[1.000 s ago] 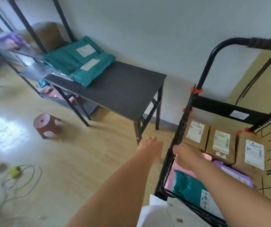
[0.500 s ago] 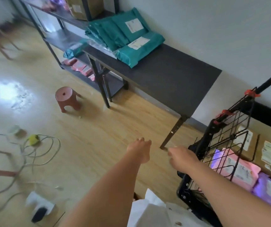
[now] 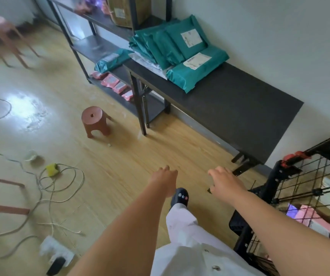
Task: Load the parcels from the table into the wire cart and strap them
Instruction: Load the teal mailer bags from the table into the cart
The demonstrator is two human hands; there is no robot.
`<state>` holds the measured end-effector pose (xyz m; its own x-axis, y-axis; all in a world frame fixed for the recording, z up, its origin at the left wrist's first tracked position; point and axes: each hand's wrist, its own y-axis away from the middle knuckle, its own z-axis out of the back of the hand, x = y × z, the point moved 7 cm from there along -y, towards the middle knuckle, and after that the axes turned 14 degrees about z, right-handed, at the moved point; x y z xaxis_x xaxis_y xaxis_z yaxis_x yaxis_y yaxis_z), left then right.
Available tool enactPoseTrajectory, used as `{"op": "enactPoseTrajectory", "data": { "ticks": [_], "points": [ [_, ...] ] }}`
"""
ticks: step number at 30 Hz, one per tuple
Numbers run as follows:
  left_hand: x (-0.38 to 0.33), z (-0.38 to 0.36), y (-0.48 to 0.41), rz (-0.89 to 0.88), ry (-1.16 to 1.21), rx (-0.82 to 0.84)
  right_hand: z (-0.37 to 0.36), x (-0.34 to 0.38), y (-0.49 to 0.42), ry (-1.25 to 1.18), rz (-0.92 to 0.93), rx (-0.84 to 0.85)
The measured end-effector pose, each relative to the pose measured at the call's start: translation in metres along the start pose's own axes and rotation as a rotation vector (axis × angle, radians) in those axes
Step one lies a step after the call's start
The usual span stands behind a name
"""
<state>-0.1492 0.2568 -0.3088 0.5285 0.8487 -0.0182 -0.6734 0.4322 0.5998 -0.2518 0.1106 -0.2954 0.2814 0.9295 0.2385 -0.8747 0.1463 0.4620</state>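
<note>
Several teal parcels (image 3: 182, 48) with white labels lie stacked at the left end of the dark table (image 3: 239, 108) against the wall. The black wire cart (image 3: 299, 186) with red clips stands at the right edge, pink and purple parcels (image 3: 307, 216) showing through its mesh. My left hand (image 3: 165, 176) and my right hand (image 3: 222, 178) reach forward over the floor, both empty with relaxed fingers, short of the table and left of the cart.
A small brown stool (image 3: 94, 121) stands on the wooden floor in front of the table. A black shelf unit (image 3: 104, 46) with boxes and pink packets is left of the table. Loose cables (image 3: 56, 188) and a power strip (image 3: 54, 251) lie at lower left.
The view has swung left and away from the cart toward the table. Both hands have come off the cart's edge and now hover over the floor, empty.
</note>
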Motion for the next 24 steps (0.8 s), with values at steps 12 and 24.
{"op": "enactPoseTrajectory", "data": {
  "ticks": [12,24],
  "points": [
    [0.025,0.095,-0.122,0.041,0.007,-0.044,0.083,-0.026,-0.144,0.013,0.018,-0.078],
    [0.001,0.22,-0.229,-0.045,0.272,-0.31,0.151,-0.087,-0.246,-0.301,-0.14,-0.166]
  ]
}}
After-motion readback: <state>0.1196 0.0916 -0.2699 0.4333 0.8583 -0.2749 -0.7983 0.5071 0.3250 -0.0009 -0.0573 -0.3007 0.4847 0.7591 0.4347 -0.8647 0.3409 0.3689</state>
